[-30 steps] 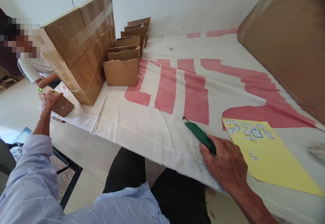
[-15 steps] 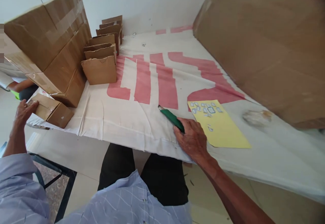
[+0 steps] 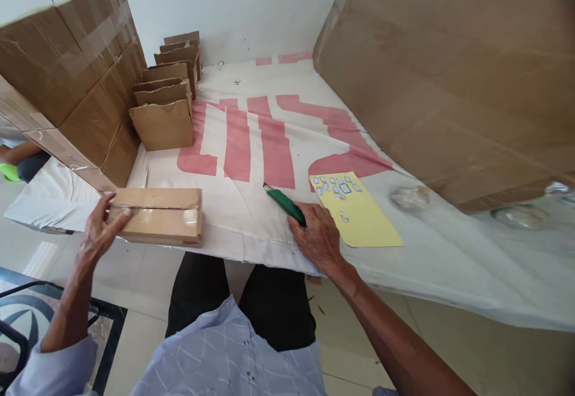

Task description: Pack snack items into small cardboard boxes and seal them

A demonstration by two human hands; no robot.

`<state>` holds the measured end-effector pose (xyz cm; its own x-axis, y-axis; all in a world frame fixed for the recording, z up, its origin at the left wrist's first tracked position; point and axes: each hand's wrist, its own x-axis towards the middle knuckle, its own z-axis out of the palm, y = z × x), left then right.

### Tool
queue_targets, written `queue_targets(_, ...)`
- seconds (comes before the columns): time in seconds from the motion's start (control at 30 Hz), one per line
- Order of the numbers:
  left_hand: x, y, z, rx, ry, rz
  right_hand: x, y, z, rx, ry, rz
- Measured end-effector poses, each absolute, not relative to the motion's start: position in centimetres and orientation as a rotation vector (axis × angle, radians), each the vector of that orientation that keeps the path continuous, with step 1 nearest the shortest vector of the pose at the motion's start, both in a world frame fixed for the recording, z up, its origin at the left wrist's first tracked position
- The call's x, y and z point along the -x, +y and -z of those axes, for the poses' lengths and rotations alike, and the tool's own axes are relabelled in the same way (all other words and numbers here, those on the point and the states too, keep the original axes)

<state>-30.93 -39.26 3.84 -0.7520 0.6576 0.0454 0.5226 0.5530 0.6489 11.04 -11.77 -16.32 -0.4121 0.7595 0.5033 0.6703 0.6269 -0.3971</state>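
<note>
My left hand (image 3: 101, 225) grips the left end of a small closed cardboard box (image 3: 164, 219), its thumb on top and fingers along the far side. The box lies at the table's front edge, with clear tape over its right end. In my right hand (image 3: 318, 234) is a green utility knife (image 3: 285, 204), its tip pointing away to the left. That hand rests on the cloth beside a yellow sheet (image 3: 371, 219) bearing several small blue-outlined stickers.
Stacked taped cartons (image 3: 94, 84) rise at the left. Several open cardboard boxes (image 3: 162, 125) stand in a row beside them. A large carton (image 3: 440, 72) fills the right. Tape rolls (image 3: 409, 198) lie near it on the white-and-red cloth (image 3: 233, 216). Another person's arm (image 3: 20, 151) shows far left.
My left hand has brought the small box rightward along the front edge and it now lies lengthwise before me. The right hand still holds the knife. The view has shifted slightly.
</note>
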Motion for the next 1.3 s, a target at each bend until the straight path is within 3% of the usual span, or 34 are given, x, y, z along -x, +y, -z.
queue_targets(0.23, 27.9, -36.1, 0.3, -1.269, 1.907, -1.304, -10.6, -11.7, 15.8, 1.146, -2.191, -0.212)
queue_targets(0.43, 28.2, -35.1, 1.1, -1.316, 1.612, -1.414, -10.5, -11.4, 15.9, 1.158, -2.215, -0.195)
queue_targets(0.63, 27.6, -35.2, 1.1, -1.325, 1.619, -1.34, -9.3, -13.5, 13.4, 1.129, -2.087, -0.319)
queue_targets(0.8, 27.0, -35.3, 0.6, -1.308, 1.632, -1.337, -6.2, -18.5, 9.3, 0.827, -1.865, -1.114)
queue_targets(0.87, 26.4, -35.3, 0.2, -1.338, 1.683, -1.313, -5.0, -19.4, 8.1, 0.764, -1.798, -1.261)
queue_targets(1.3, 25.0, -35.3, 0.5, -1.538, 1.882, -1.167, -4.1, -17.0, 7.8, 0.796, -1.701, -1.343)
